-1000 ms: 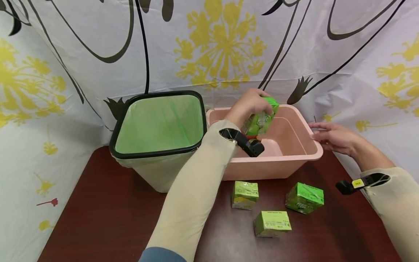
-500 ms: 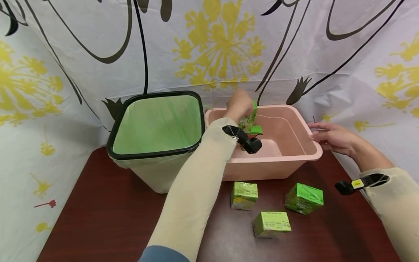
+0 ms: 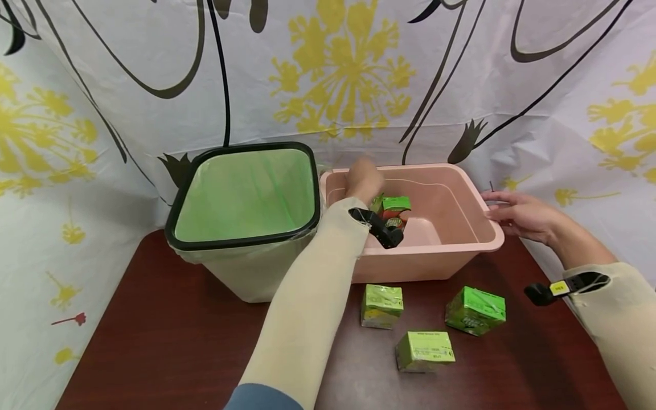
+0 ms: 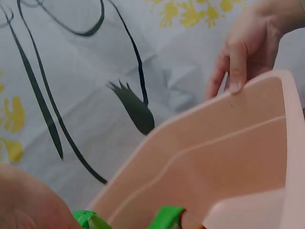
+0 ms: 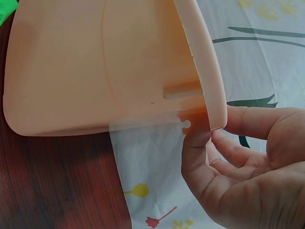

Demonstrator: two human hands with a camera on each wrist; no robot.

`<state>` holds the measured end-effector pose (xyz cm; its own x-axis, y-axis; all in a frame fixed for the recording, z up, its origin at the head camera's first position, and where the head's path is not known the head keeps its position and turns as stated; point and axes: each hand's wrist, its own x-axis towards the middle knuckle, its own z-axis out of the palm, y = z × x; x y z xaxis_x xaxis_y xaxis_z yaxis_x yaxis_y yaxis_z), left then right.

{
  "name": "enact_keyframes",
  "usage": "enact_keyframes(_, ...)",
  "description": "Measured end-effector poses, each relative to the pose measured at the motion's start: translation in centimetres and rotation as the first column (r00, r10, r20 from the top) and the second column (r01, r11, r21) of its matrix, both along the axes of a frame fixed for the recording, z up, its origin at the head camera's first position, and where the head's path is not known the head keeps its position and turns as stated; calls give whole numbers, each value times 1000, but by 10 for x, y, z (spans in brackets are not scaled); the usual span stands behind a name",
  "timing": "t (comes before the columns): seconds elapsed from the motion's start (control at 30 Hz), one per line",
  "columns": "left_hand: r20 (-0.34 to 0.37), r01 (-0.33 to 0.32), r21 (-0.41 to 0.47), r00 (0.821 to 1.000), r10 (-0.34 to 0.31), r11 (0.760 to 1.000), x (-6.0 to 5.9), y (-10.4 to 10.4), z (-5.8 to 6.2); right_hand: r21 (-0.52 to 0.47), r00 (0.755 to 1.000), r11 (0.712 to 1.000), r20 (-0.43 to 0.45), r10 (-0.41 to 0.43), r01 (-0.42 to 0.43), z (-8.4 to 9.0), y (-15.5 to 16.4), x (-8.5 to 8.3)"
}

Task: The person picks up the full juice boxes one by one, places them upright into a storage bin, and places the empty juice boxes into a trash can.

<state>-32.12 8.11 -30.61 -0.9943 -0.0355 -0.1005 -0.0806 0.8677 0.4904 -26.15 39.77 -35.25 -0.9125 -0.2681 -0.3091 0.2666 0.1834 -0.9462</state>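
Left hand (image 3: pixel 365 176): down inside the far left part of the pink plastic tub (image 3: pixel 425 249), knuckles up, blurred in the head view. My left fingers are hidden below the back of the hand, so I cannot tell whether they grasp or have released the green carton (image 4: pixel 90 220) just beside them. Only a sliver of that carton shows, within the tub. Just right of it, also inside, sits a red-fronted carton (image 3: pixel 396 209) with a bright green top.

Right hand (image 3: pixel 528 219): at the tub's right end, fingers bent about the rim and pinching it, palm outside the wall.

Left of the tub, close beside it: a lined waste bin (image 3: pixel 241 245) with a black rim, pale green within. Near side of the tub, on the dark red-brown wooden table (image 3: pixel 169 341), three green boxes, well within reach of one another but apart: a yellow-green box (image 3: pixel 381 306) nearest the tub, a pale-topped box (image 3: pixel 425 351) nearer me, a bright green box (image 3: pixel 475 311) to the right, set at an angle. Far side: a white cloth (image 3: pixel 328 102) printed with yellow flowers and dark stems.
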Motion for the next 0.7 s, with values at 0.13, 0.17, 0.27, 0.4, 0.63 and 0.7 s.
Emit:
enact_keyframes(0.13, 60, -2, 14, 998, 2, 1000, -1, -8, -17, 7, 1000, 1000, -4, 6, -6, -1, 1, 0)
enact_keyframes(0.17, 75, -4, 21, 997, 2, 1000, -2, -10, -22, 11, 1000, 1000, -5, 7, -7, -1, 1, 0)
enact_keyframes(0.27, 54, -14, 100, 998, 9, 995, -4, -15, -36, 18, 1000, 1000, -4, 6, -6, -1, 1, -1)
enact_keyframes(0.4, -7, 7, 199, 1000, -5, 980, -7, -19, -52, 9, 1000, 1000, 1, 5, -5, -1, 1, 0)
enact_keyframes(0.63, 21, 53, 133, 998, -56, 990, -14, -21, -65, -3, 1000, 1000, -3, 4, -4, -1, 1, -1)
enact_keyframes(0.7, 31, 61, 110, 997, -64, 992, -17, -21, -68, 4, 1000, 1000, -3, 3, -3, -1, 1, -1)
